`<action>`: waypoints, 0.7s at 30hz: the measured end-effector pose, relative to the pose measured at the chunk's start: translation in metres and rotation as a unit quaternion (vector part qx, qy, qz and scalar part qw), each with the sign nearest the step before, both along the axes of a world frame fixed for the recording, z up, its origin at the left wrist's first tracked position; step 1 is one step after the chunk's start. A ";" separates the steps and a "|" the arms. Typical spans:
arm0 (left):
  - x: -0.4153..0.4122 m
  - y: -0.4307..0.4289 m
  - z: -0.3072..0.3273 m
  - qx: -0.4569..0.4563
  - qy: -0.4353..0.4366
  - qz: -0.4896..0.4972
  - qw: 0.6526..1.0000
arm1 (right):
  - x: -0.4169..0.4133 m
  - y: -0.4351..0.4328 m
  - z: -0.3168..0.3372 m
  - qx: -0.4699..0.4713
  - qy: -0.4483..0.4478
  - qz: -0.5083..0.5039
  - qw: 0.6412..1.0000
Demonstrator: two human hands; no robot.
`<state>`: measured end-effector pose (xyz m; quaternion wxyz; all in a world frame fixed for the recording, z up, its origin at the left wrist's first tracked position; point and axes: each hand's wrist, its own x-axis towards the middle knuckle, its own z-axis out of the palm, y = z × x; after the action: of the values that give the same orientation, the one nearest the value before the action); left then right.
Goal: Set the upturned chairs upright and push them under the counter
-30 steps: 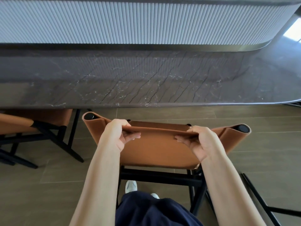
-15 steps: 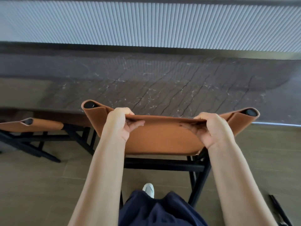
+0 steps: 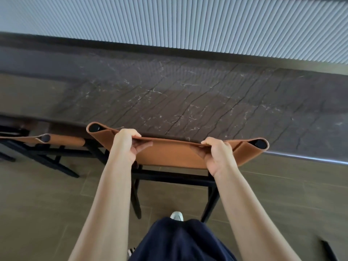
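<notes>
- Chair (image 3: 175, 155): upright, with a tan leather backrest on a black frame (image 3: 173, 176). It stands directly in front of the person, and the top edge of the backrest lies along the near edge of the counter (image 3: 188, 95).
- Left hand (image 3: 125, 146): grips the top edge of the backrest left of centre. The fingers curl over the far side and the thumb presses the near face.
- Right hand (image 3: 219, 157): grips the same top edge right of centre, with fingers over the top and the thumb on the near face.
- Position relative to grip: the leather spans between the two hands and runs past each to a rolled end with a black cap. The rear legs stand on the floor (image 3: 37, 204) below the hands.
- The seat is hidden behind the backrest, so how far it sits beneath the counter cannot be determined.
- Counter: dark veined stone, with a ribbed pale panel (image 3: 188, 21) behind it.
- Second chair (image 3: 64, 141): same type, upright, to the left at the counter edge.
- A pale shoe (image 3: 176, 215) is between the rear legs.
</notes>
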<state>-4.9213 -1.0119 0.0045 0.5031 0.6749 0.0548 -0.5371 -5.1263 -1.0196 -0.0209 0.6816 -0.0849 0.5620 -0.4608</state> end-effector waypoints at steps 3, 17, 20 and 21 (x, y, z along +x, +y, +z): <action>0.003 -0.006 0.001 -0.002 -0.009 -0.018 1.000 | 0.001 -0.007 0.000 -0.004 0.001 0.003 1.000; 0.015 0.009 -0.012 -0.068 -0.007 -0.089 0.994 | -0.004 -0.006 0.004 -0.004 -0.015 0.078 0.997; 0.017 0.018 -0.016 -0.074 0.000 -0.104 0.992 | -0.004 0.002 0.000 -0.003 -0.011 0.081 0.997; 0.018 0.021 -0.017 -0.076 0.003 -0.112 0.991 | -0.005 0.004 -0.001 -0.002 -0.012 0.082 0.997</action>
<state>-4.9029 -0.9912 -0.0129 0.4895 0.6347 -0.0608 -0.5949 -5.1308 -1.0154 -0.0223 0.7238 -0.1267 0.5436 -0.4056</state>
